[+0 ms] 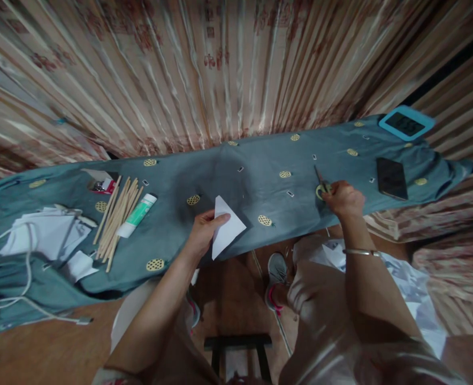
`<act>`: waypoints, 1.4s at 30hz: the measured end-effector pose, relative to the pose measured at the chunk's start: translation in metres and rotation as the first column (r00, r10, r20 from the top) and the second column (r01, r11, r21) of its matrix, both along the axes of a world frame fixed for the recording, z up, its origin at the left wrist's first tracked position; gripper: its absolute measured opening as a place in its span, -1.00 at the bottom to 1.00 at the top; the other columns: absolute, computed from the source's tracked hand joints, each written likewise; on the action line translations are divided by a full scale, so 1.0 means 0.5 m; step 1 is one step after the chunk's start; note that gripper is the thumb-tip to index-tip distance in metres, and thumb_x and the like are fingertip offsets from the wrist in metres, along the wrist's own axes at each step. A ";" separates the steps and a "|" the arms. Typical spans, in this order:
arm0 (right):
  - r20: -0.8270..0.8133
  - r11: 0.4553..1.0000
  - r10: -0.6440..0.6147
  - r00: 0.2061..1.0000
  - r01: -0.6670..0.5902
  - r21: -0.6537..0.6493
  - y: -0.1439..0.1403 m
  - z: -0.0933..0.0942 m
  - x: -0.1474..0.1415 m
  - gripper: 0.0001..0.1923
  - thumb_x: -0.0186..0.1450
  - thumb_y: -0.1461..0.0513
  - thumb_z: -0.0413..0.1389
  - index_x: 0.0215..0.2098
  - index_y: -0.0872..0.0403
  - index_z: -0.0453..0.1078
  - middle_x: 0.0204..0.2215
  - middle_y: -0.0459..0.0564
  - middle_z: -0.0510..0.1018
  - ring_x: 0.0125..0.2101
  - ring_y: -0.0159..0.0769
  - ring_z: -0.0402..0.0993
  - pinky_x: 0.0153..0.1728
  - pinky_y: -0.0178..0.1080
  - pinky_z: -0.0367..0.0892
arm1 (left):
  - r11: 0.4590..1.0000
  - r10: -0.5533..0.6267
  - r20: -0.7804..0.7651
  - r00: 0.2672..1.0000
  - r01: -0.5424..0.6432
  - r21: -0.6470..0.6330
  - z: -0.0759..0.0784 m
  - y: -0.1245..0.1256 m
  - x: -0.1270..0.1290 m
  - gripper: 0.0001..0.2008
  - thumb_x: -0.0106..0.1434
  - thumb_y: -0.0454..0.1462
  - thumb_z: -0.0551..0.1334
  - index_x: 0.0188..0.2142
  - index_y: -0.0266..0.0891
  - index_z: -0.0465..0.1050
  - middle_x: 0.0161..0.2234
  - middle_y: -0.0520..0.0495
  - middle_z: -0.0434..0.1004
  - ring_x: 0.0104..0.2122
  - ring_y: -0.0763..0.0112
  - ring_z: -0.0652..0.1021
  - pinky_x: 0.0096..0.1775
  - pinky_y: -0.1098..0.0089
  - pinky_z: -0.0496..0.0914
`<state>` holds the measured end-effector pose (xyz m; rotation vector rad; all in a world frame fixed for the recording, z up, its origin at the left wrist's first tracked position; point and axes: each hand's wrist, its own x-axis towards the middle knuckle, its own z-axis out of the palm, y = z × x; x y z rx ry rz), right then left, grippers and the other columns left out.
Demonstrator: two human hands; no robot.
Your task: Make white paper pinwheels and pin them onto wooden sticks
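Near the front edge of the cloth-covered table, my left hand (pixel 205 231) pinches a folded white paper triangle (pixel 227 229) with the thumb on top. One corner of the triangle points right. Farther right, my right hand (pixel 344 198) is closed on a pair of scissors (pixel 321 187) with yellowish handles. Their blades point away from me, toward the back of the table. Between the two hands there is a wide gap, and the scissors are apart from the paper.
On the left lie wooden sticks (pixel 118 219), a green and white tube (pixel 137 215), a small red box (pixel 102 183), white paper pieces (pixel 46 233) and a white cable (pixel 28 267). A dark phone (pixel 391 178) and a blue-framed digital clock (pixel 406 123) are at right. Curtains (pixel 220 69) hang behind.
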<state>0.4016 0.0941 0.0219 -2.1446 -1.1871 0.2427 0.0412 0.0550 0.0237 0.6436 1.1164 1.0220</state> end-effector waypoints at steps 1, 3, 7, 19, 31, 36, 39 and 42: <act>-0.021 0.999 0.036 0.999 -0.036 -0.006 -0.003 0.005 -0.016 -0.73 -0.06 0.38 0.28 -0.56 -0.01 0.28 -0.65 -0.10 0.29 -0.19 0.11 0.46 -0.06 0.11 0.13 | 1.000 0.005 0.002 1.000 -0.005 0.011 -0.001 0.002 -0.002 -0.69 -0.24 -0.18 0.52 -0.48 -0.29 0.61 -0.55 -0.04 0.59 -0.60 0.43 0.48 -0.51 0.44 0.29; -0.106 0.990 0.139 0.985 -0.140 -0.008 -0.011 0.011 -0.059 -0.72 -0.12 0.41 0.28 -0.53 -0.02 0.36 -0.67 -0.14 0.32 -0.27 0.00 0.48 -0.08 0.07 0.19 | 0.999 0.021 0.005 1.000 -0.021 0.032 -0.002 0.006 -0.007 -0.67 -0.23 -0.16 0.53 -0.46 -0.29 0.62 -0.53 -0.04 0.60 -0.58 0.43 0.49 -0.50 0.45 0.29; -0.339 0.925 0.358 0.870 -0.380 0.001 -0.037 0.016 -0.173 -0.72 -0.08 0.21 0.34 -0.36 0.02 0.52 -0.51 -0.08 0.58 -0.47 -0.26 0.48 -0.37 -0.17 0.35 | 0.997 0.063 0.018 0.998 -0.063 0.036 -0.003 0.014 -0.016 -0.65 -0.24 -0.17 0.53 -0.44 -0.28 0.63 -0.50 -0.04 0.63 -0.55 0.42 0.51 -0.48 0.44 0.32; -0.987 0.745 0.155 -0.054 -0.650 0.152 -0.083 0.009 -0.330 -0.57 -0.06 0.15 0.42 -0.21 0.06 0.58 -0.44 -0.02 0.63 -0.52 -0.41 0.51 -0.64 -0.47 0.22 | 0.976 0.216 0.058 0.975 -0.217 0.016 0.010 0.033 -0.063 -0.60 -0.33 -0.19 0.55 -0.45 -0.32 0.60 -0.52 -0.05 0.61 -0.54 0.42 0.52 -0.46 0.44 0.34; -0.922 0.516 0.382 0.058 -0.841 0.161 -0.101 0.028 -0.352 -0.39 0.05 -0.08 0.34 -0.09 0.16 0.53 -0.42 0.00 0.58 -0.49 -0.44 0.36 -0.41 -0.31 0.32 | 0.981 0.169 0.031 0.985 -0.171 0.097 0.004 0.027 -0.076 -0.66 -0.22 -0.19 0.51 -0.41 -0.29 0.59 -0.46 -0.02 0.61 -0.51 0.43 0.50 -0.41 0.42 0.35; -0.927 0.504 0.365 0.084 -0.855 0.121 -0.100 0.030 -0.356 -0.41 0.01 -0.04 0.37 -0.11 0.14 0.55 -0.48 -0.06 0.54 -0.49 -0.45 0.36 -0.41 -0.30 0.33 | 0.983 0.163 0.028 0.986 -0.164 0.080 0.000 0.026 -0.072 -0.68 -0.22 -0.21 0.50 -0.43 -0.29 0.59 -0.50 0.00 0.59 -0.55 0.46 0.48 -0.45 0.45 0.32; -0.924 0.496 0.375 0.077 -0.859 0.130 -0.099 0.028 -0.355 -0.47 0.04 0.01 0.37 -0.10 0.14 0.55 -0.49 -0.08 0.53 -0.51 -0.47 0.35 -0.43 -0.32 0.32 | 0.986 0.145 0.033 0.989 -0.147 0.083 -0.001 0.025 -0.071 -0.68 -0.21 -0.22 0.50 -0.42 -0.30 0.60 -0.50 0.01 0.59 -0.55 0.47 0.47 -0.45 0.45 0.31; -0.928 0.492 0.370 0.054 -0.858 0.146 -0.098 0.026 -0.352 -0.49 0.06 0.04 0.37 -0.09 0.14 0.55 -0.49 -0.08 0.53 -0.51 -0.48 0.36 -0.42 -0.32 0.33 | 0.988 0.129 0.017 0.992 -0.130 0.081 -0.002 0.023 -0.072 -0.69 -0.20 -0.21 0.49 -0.42 -0.29 0.60 -0.50 0.01 0.59 -0.55 0.48 0.46 -0.46 0.46 0.30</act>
